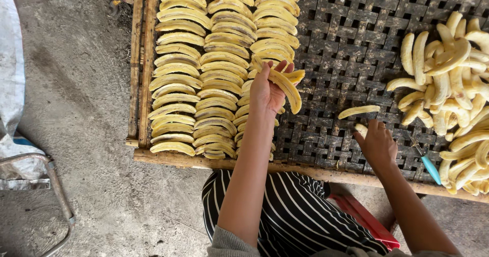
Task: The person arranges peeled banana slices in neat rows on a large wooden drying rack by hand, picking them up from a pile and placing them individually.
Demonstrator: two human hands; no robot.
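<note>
My left hand (267, 90) holds a long yellow banana slice (283, 84) above the near end of the third row of slices. My right hand (377, 145) rests on the woven drying rack (341, 48) with its fingers curled around a small pale banana piece (360, 130). A single slice (358, 111) lies on the rack just above that hand. Three rows of laid-out banana slices (204, 68) cover the rack's left part. A heap of peeled bananas (453, 94) sits at the right.
A knife with a teal handle (430, 168) lies on the rack beside the heap. The rack has a wooden frame (140, 58). Grey concrete floor (76, 84) is to the left, with a metal frame (56, 191) and a red object (367, 219) under the rack.
</note>
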